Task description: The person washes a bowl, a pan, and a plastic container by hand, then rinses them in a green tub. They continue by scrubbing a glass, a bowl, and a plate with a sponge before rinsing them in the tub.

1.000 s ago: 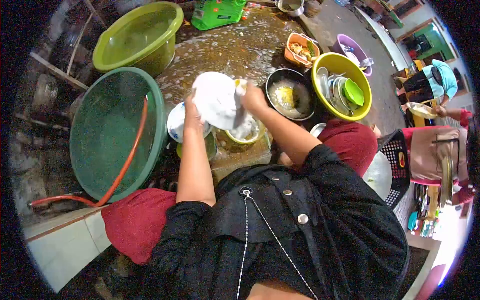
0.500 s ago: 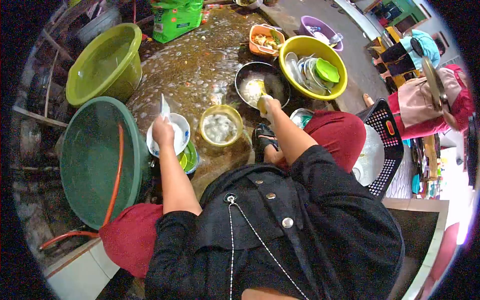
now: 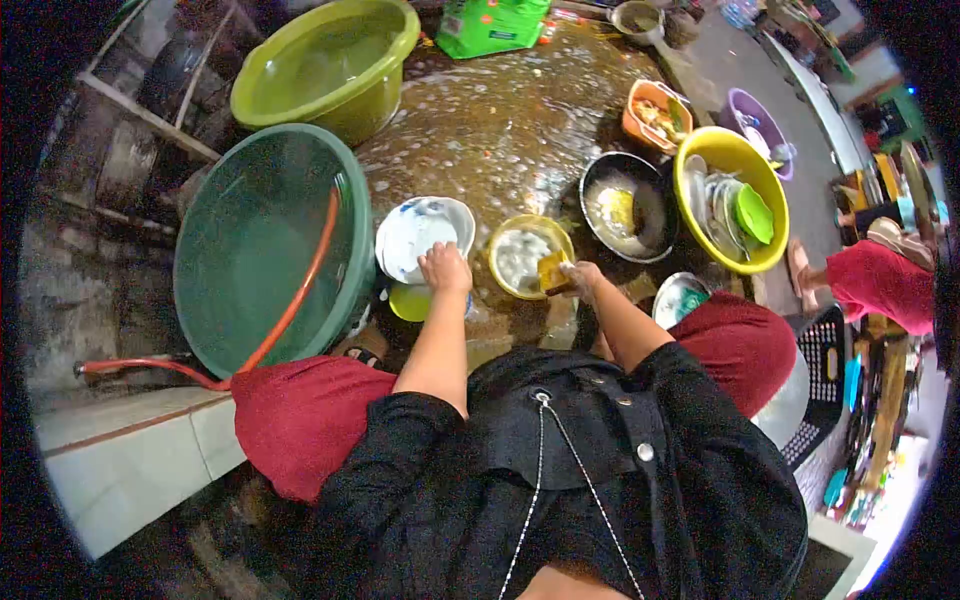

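My left hand (image 3: 445,268) grips the near rim of a white dish (image 3: 425,232), which rests on a white bowl with blue marks (image 3: 408,212). Under these, a lime-green bowl (image 3: 408,302) sticks out at the near side. Held in my right hand (image 3: 582,280) is a yellow sponge (image 3: 551,271), over the right edge of a small yellow basin (image 3: 531,219) full of suds. To the right of that hand sits a black pan (image 3: 650,215) with foamy water and a yellowish patch inside.
A big green tub (image 3: 270,200) with an orange hose (image 3: 310,268) stands left, an olive tub (image 3: 350,97) behind it. At right are a yellow basin of dishes (image 3: 765,262), an orange container of scraps (image 3: 640,130), a metal bowl (image 3: 665,305) and a black crate (image 3: 825,385).
The white dish, earlier held up on edge in my left hand, now lies on the stack. My right hand has moved from the pan to the suds basin with the sponge. The view has shifted.
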Motion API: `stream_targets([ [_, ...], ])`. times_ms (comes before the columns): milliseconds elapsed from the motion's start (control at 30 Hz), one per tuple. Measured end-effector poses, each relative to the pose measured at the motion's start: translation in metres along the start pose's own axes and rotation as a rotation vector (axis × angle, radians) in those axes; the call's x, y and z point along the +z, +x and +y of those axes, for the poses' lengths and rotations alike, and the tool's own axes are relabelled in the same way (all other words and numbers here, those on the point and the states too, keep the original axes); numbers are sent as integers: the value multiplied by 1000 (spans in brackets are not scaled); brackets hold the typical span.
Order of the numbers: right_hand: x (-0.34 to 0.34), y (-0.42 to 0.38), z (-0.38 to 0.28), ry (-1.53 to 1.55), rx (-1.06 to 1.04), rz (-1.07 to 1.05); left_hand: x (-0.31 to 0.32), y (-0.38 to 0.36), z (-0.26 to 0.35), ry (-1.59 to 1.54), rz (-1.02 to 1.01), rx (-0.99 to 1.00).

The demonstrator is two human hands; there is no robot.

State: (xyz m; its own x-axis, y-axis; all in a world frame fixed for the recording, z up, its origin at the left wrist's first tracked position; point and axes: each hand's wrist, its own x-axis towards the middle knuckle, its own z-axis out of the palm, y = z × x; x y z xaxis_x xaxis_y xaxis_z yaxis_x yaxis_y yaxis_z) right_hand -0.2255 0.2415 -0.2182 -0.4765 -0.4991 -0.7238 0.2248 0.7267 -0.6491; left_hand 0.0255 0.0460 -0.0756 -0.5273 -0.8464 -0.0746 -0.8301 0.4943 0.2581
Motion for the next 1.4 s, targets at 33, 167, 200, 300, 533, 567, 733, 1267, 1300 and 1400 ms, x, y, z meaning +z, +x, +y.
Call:
stream_targets([
  [33, 2, 18, 17, -80, -7, 39, 2, -2, -5, 0, 3, -13],
  [167, 33, -65, -48, -408, -32, 430, 25, -2, -19, 70, -82, -194],
  [200, 41, -62, -47, -409, -65, 492, 24, 1, -18, 90, -147, -210],
  [300, 47, -63, -47, -427, -50, 548, 23, -1, -12, 110, -185, -184],
  [533, 41, -52, -47, -341, 14, 579, -25, 44, 6, -177, 455, 202],
  [567, 36, -49, -40, -288, -6, 584, -64, 47, 16, -205, 437, 192],
  [733, -3, -58, -27, -522, 198, 435, -133, 64, -9, -25, 693, -3],
  [1267, -208, 7, -6, -93, 585, 1068, -145, 53, -43, 265, 385, -145],
  [1300, -215, 16, -1, -126, 624, 970, -145, 54, -43, 276, 390, -148],
  [1400, -228, 62, 50, 65, 540, 1079, -138, 56, -46, 267, 418, -132],
])
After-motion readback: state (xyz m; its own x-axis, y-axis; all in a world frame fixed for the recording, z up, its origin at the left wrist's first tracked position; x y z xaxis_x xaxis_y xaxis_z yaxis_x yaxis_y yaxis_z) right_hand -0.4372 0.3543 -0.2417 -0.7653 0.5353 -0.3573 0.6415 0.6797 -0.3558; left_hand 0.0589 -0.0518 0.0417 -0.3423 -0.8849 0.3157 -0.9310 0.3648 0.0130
